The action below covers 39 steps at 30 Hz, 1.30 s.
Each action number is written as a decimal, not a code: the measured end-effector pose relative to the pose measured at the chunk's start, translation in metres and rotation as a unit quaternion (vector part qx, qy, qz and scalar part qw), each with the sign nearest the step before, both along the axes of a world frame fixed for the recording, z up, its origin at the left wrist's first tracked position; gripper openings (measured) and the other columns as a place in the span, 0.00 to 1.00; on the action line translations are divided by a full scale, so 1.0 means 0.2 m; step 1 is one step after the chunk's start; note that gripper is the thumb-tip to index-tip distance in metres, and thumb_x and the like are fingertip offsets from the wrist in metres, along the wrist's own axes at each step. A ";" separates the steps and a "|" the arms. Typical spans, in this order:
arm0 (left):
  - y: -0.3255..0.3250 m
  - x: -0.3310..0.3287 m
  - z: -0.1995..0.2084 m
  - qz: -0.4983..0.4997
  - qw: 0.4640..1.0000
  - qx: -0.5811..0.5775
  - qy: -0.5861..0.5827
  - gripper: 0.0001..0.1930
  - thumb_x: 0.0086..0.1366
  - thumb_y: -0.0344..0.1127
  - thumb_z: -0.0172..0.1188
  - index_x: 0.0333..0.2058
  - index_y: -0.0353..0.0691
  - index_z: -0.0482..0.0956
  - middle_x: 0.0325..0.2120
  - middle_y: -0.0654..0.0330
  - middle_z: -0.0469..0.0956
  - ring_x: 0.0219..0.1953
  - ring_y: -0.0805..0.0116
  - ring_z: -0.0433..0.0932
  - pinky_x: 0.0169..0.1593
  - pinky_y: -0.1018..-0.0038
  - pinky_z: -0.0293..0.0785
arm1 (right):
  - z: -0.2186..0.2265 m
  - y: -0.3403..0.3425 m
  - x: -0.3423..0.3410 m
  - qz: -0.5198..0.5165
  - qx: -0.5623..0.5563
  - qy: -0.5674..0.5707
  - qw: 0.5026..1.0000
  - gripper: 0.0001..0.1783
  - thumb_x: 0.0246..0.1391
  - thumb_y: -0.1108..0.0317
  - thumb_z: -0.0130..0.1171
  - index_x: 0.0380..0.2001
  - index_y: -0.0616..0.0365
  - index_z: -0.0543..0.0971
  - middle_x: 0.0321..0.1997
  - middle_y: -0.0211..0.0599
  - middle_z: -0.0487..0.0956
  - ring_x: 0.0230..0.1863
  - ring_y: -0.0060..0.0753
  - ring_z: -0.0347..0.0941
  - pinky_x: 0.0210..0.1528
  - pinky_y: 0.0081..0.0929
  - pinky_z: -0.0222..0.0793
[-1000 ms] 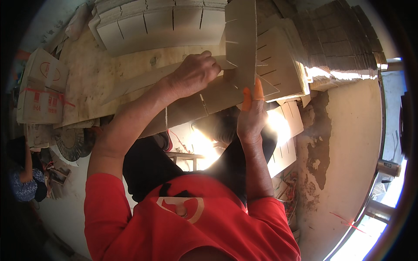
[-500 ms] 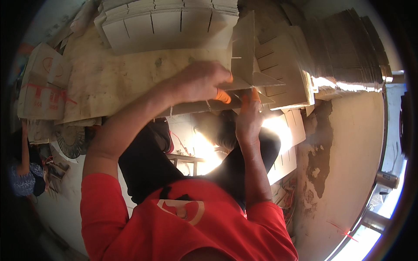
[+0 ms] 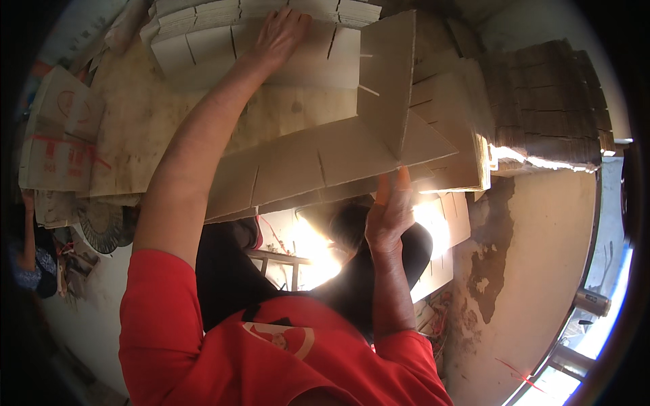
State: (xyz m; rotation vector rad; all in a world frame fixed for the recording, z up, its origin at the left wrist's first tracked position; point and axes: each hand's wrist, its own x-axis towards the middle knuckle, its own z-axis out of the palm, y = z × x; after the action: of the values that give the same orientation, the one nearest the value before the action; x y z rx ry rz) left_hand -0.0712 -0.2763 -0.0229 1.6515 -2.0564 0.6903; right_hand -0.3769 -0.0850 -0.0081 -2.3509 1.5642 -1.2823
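Near the middle, my right hand [image 3: 391, 215] pinches the near edge of a cardboard divider [image 3: 291, 166] between fingers wearing orange finger covers. The divider consists of long slotted strips, with an upright cardboard strip [image 3: 387, 81] crossing them near the right end. At the top, my left hand [image 3: 281, 37] rests on a stack of slotted cardboard strips [image 3: 203, 49]. Its fingers are slightly apart over the strips' upper edges, and their tips are partly hard to make out.
A pale work board [image 3: 128, 128] lies under the stack. Beside the divider are more slotted cardboard sheets [image 3: 447, 115] and a tall brown cardboard pile [image 3: 542, 101]. A printed carton [image 3: 61, 135] stands at left. Another person's arm [image 3: 28, 230] shows at the far left.
My left hand has let go of the divider and moved up to the stack. The divider has tilted and swung closer, its left end lower, still held by my right hand.
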 end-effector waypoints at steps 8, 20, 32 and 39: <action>0.08 0.01 0.05 -0.091 0.992 -0.079 0.021 0.16 0.46 0.24 0.59 0.37 0.39 0.74 0.34 0.59 0.74 0.41 0.61 0.70 0.46 0.66 0.64 | 0.02 0.01 0.03 0.018 -0.044 -0.007 0.999 0.20 0.55 0.81 0.53 0.52 0.67 0.69 0.46 0.46 0.76 0.43 0.37 0.76 0.44 0.25 0.72; 0.12 -0.04 0.15 -0.145 0.979 -0.139 0.026 0.09 0.49 0.27 0.56 0.32 0.40 0.76 0.29 0.59 0.76 0.37 0.60 0.74 0.41 0.65 0.70 | 0.06 0.02 0.02 0.031 -0.061 -0.014 0.998 0.20 0.53 0.82 0.54 0.51 0.67 0.70 0.49 0.48 0.75 0.47 0.41 0.75 0.47 0.27 0.71; 0.22 -0.13 0.20 -0.021 0.949 0.263 0.174 0.12 0.51 0.29 0.56 0.37 0.43 0.79 0.30 0.56 0.79 0.34 0.56 0.78 0.36 0.62 0.73 | 0.08 0.02 0.02 0.018 -0.062 0.014 0.998 0.24 0.50 0.81 0.57 0.53 0.67 0.68 0.39 0.43 0.76 0.34 0.38 0.74 0.35 0.26 0.70; 0.30 -0.19 0.18 -0.119 0.963 0.223 0.092 0.10 0.49 0.24 0.53 0.29 0.42 0.81 0.26 0.55 0.78 0.34 0.54 0.77 0.36 0.60 0.73 | 0.06 0.03 0.01 0.025 -0.068 0.036 0.997 0.24 0.50 0.82 0.57 0.53 0.67 0.68 0.38 0.43 0.75 0.33 0.38 0.74 0.33 0.26 0.70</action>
State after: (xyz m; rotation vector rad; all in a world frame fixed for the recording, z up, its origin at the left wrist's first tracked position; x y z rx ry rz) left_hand -0.1096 -0.2161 0.0125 1.5725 -2.3314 -0.0129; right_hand -0.3758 -0.0799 0.0048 -2.5279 1.4703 -1.3491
